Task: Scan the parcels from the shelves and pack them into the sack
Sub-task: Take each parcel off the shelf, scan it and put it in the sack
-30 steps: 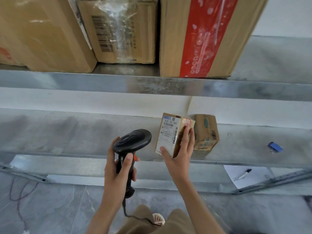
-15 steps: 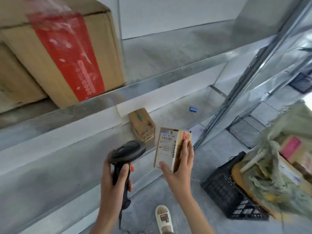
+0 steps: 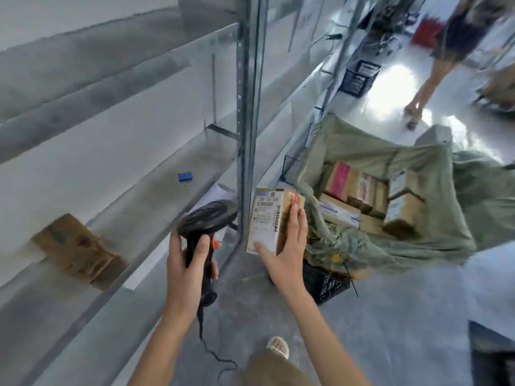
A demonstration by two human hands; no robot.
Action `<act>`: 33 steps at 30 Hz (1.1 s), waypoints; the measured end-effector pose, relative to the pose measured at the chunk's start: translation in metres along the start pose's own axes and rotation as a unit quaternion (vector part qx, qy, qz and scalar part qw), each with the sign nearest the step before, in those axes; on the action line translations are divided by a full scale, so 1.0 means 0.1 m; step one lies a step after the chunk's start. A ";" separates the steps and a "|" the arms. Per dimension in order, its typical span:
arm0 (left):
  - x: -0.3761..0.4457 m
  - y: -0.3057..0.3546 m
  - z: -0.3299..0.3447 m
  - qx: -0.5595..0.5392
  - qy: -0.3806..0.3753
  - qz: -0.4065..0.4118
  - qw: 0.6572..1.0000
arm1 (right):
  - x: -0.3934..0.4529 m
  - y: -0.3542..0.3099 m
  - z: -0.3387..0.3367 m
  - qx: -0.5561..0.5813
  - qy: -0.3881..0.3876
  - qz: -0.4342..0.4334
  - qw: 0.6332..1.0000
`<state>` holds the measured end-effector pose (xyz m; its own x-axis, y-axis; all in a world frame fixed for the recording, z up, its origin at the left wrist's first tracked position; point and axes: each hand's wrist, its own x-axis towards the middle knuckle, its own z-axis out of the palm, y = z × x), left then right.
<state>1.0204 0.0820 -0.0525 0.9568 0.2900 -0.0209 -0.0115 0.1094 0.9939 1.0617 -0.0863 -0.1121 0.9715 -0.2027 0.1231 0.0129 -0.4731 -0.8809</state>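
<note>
My right hand (image 3: 287,246) holds a small cardboard parcel (image 3: 266,218) upright, thumb under its white barcode label and fingers along its right side. My left hand (image 3: 186,263) grips a black handheld scanner (image 3: 207,218) by the handle, its head just left of the parcel. To the right stands the green sack (image 3: 418,238), open at the top, with several cardboard parcels (image 3: 370,199) inside. One more small brown parcel (image 3: 75,249) lies on the metal shelf (image 3: 156,207) at the left, blurred.
The sack rests on a black crate (image 3: 326,282). A shelf upright (image 3: 246,107) stands between shelf and sack. A blue item (image 3: 185,176) and paper (image 3: 220,193) lie on the shelves. Another black crate (image 3: 359,78) and a walking person (image 3: 446,51) are farther down the aisle.
My view has swung right from the shelves toward the sack. Both hands kept their hold; the parcel has come off the shelf and now hangs beside the sack's opening.
</note>
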 end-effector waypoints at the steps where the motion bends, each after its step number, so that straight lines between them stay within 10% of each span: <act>1: 0.06 -0.02 0.22 0.000 -0.015 -0.002 1.000 | 0.11 0.12 -0.15 -0.006 0.016 0.012 1.000; 21: 0.74 -0.58 2.86 0.020 -0.262 -0.070 0.962 | 1.06 1.69 -1.75 -0.089 0.193 0.220 0.952; 33: 1.56 -0.81 3.82 0.025 -0.341 -0.137 0.930 | 2.04 1.94 -1.54 0.135 0.348 0.568 0.734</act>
<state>1.2814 -0.2450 -0.0953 0.8838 -0.4138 -0.2185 0.2576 0.0403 0.9654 1.2262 -0.3510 -0.1872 0.0381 -0.7675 -0.6399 -0.5737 0.5076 -0.6429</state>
